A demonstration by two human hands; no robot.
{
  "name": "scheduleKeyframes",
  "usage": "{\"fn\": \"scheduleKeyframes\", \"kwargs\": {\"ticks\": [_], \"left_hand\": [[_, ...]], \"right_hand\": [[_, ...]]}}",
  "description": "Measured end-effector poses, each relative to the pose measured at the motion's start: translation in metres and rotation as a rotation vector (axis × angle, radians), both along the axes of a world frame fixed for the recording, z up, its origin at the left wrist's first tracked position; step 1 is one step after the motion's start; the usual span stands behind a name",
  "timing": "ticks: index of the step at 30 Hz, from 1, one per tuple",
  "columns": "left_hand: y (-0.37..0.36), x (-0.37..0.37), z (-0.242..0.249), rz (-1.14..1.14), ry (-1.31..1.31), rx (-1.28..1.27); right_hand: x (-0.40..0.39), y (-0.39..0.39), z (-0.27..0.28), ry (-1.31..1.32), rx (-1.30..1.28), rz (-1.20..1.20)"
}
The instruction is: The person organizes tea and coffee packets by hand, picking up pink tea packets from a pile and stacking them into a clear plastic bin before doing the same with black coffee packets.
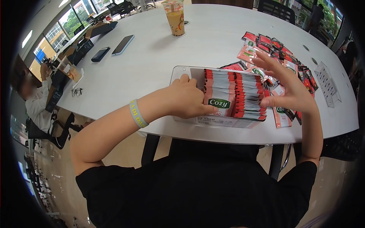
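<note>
A clear plastic box [228,122] at the table's near edge holds two rows of red-and-silver sachets, a row on the left [219,81] and a row on the right [249,95]. The front left one is a pink Cozy sachet [218,95]. My left hand [186,97] reaches into the box's left part, fingers curled and partly hidden, with its thumb pressed on the Cozy sachet. My right hand [287,87] is open, fingers spread, at the box's right end; its thumb tip is by the right row. Nothing is held in it.
Loose red and pink sachets [266,43] lie piled right of and behind the box. A white slotted holder [327,83] stands farther right. At the back are a drink cup [175,19], a phone [122,45] and a dark device [100,54]. Glasses [76,92] and a seated person [36,102] are left.
</note>
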State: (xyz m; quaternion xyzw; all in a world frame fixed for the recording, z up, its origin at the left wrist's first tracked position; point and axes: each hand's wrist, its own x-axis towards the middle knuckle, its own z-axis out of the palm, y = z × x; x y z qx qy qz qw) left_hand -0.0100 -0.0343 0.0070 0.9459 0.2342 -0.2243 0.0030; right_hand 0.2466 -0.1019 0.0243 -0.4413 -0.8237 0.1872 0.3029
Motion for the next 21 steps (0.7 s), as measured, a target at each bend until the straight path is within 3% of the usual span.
{"fn": "scheduleKeyframes", "kwargs": {"ticks": [3,10,13,15,19,21], "left_hand": [[-0.004,0.003,0.003,0.160,-0.021,-0.074],[-0.003,-0.001,0.001,0.190,-0.173,-0.160],[-0.009,-0.002,0.022,0.091,-0.139,-0.143],[-0.014,-0.001,0.036,0.373,-0.132,-0.095],[0.001,-0.004,0.070,0.405,-0.064,-0.015],[0.031,-0.014,0.074,0.523,-0.472,-0.081]], "right_hand": [[-0.006,-0.008,-0.005,0.005,0.071,0.068],[-0.022,-0.024,-0.004,-0.191,0.116,0.078],[-0.002,-0.010,0.000,-0.082,0.194,-0.040],[0.015,0.007,0.002,-0.072,0.315,-0.223],[0.059,0.061,-0.022,-0.036,0.183,-0.475],[0.064,0.082,-0.043,-0.158,0.189,-0.457]]}}
